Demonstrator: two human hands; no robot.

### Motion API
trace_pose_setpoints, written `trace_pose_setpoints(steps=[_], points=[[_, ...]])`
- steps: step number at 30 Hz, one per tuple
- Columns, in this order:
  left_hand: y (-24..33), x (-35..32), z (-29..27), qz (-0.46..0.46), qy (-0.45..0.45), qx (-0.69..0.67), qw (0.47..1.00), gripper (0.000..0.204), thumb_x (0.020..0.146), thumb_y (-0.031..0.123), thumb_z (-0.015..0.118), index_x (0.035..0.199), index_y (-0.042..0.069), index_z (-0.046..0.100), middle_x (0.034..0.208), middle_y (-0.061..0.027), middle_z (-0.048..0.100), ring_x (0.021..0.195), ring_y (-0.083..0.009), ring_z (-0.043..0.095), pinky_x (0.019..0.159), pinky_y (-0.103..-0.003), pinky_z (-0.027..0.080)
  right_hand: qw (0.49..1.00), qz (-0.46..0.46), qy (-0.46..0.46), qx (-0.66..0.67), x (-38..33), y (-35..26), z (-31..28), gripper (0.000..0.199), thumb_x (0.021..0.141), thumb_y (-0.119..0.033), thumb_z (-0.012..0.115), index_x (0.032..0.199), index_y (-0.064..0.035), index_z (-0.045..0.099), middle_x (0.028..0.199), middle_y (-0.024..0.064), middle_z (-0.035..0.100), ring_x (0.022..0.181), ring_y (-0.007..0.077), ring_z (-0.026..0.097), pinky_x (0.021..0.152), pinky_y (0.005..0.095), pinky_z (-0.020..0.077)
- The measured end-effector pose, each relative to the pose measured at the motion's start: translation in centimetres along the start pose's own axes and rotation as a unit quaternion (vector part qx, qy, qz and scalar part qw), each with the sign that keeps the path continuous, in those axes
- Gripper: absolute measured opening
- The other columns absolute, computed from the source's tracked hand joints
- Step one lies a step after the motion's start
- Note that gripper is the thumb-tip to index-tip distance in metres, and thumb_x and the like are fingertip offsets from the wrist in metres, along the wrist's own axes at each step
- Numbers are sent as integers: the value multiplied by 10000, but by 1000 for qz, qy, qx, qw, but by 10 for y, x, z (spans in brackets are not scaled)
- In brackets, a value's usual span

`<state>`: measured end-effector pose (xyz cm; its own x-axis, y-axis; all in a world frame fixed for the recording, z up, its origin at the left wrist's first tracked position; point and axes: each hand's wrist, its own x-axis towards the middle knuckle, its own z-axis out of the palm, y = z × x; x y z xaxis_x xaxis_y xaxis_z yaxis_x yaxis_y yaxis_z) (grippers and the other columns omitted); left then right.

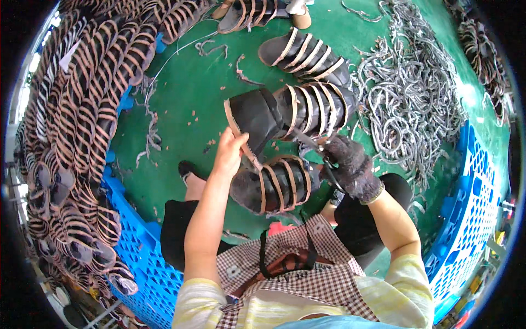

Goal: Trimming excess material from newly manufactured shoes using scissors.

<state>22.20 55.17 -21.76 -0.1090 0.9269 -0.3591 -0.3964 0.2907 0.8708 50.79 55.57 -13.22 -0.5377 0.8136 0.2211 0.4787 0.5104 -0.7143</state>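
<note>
While the left hand (229, 151) pinches the tan-edged rim of a black strappy sandal (285, 112), the right hand (350, 167), in a dark fuzzy glove, works at the straps on the sandal's right side with a small dark tool (309, 143) that looks like scissors or snips, though the exact kind is hard to tell. The left fingers are closed on the sole edge, thumb on top; the gloved fingers are curled tight around the tool's handles, so I cannot see how far its blades stand apart. The sandal is held up over the middle of the green floor (181, 109), just beyond the person's knees, and a second sandal (274, 183) of the same make lies below it, near the lap.

Judging by how it hangs, the sandal is light. Its sole looks stiff enough to keep its shape when held by one edge alone, while the row of narrow straps appears soft and bendable. The sole rim, where the left hand has it, seems the sound place to grip; the straps would likely give and twist under a pull. The dark upper looks matte, not slippery.

On the left a long pile of like sandals (76, 109) curves along a blue plastic crate (142, 257). At the far right lies a heap of grey strap offcuts (405, 98), with another blue crate (471, 197) nearer on that side. Two more sandals (307, 55) rest on the floor farther off.
</note>
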Motion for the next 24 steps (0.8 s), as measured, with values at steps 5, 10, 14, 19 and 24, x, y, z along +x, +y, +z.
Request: trace_pose_setpoints(steps=[5, 10, 14, 19, 24], points=[[49, -79, 71, 29, 37, -132, 990, 205, 810, 76, 529, 1010, 51, 495, 944, -49, 554, 867, -180, 545, 785, -332, 445, 986, -130, 96, -36, -2, -56, 6, 454, 598, -190, 695, 986, -25, 525, 829, 155, 538, 720, 326, 554, 597, 402, 442], [39, -136, 118, 0, -43, -255, 966, 134, 831, 131, 539, 936, 50, 519, 866, -75, 571, 777, -199, 569, 673, -359, 493, 957, -109, 153, -222, -33, -106, -9, 426, 623, -149, 663, 1004, -23, 518, 793, 124, 516, 674, 290, 544, 550, 390, 430], [50, -166, 136, 197, -183, 229, 936, 219, 776, 69, 589, 987, 44, 534, 929, -102, 573, 803, -205, 553, 728, -369, 463, 968, -29, 210, -132, -65, -99, -49, 434, 678, -100, 638, 1087, -40, 505, 924, 158, 568, 807, 336, 564, 671, 381, 456], [39, -178, 154, 525, -78, 493, 689, 304, 640, -2, 654, 926, 28, 555, 999, -100, 535, 932, -314, 492, 796, -417, 408, 960, 55, 185, -202, -122, -58, -47, 414, 737, -94, 580, 1141, -111, 492, 976, 138, 570, 868, 327, 566, 710, 352, 443], [18, -154, 151, 586, -92, 467, 655, 164, 639, -32, 625, 793, 4, 580, 835, -90, 595, 798, -287, 553, 698, -380, 459, 972, 28, 193, -128, -131, -64, -65, 382, 759, -115, 545, 1137, -94, 493, 904, 163, 577, 802, 352, 572, 657, 395, 453]])
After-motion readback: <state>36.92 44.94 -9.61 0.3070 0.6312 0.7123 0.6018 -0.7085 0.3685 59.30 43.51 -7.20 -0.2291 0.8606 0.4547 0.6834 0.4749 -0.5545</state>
